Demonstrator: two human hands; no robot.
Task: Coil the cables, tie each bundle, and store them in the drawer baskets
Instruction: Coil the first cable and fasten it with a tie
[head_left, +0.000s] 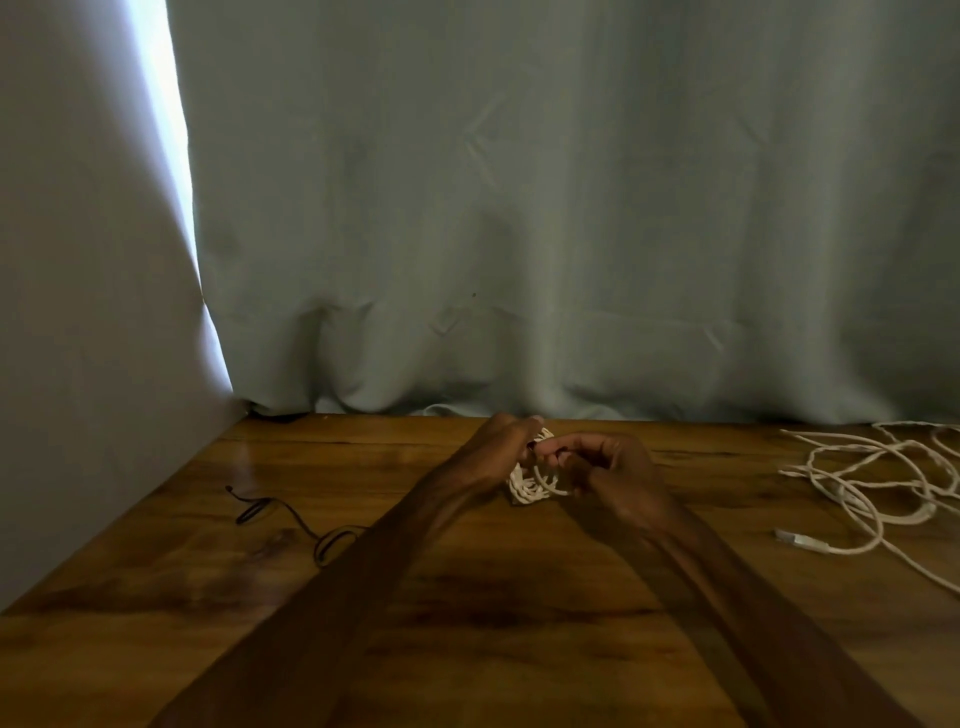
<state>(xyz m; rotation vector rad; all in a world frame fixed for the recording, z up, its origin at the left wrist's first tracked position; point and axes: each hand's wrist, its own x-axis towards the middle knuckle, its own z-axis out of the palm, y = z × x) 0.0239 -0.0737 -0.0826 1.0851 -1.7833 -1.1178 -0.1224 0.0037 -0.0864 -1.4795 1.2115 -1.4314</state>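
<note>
Over the wooden counter (493, 582), my left grip (501, 447) and right grip (615, 480) both clamp the white cable coil (525, 489) held between them.

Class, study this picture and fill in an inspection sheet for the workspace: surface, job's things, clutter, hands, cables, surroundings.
Surface: wooden table, dark-grained and glossy.
Job's things: white coil held between both hands; nothing seen to tie it with or store it in.
Clutter: nothing seen.
Hands: left hand grips the white coil; right hand pinches one loop with its fingers.
Cables: loose white cables tangled at the right; black cable lying uncoiled at the left.
Surroundings: curtain hanging behind the table; pale wall at the left.
</note>
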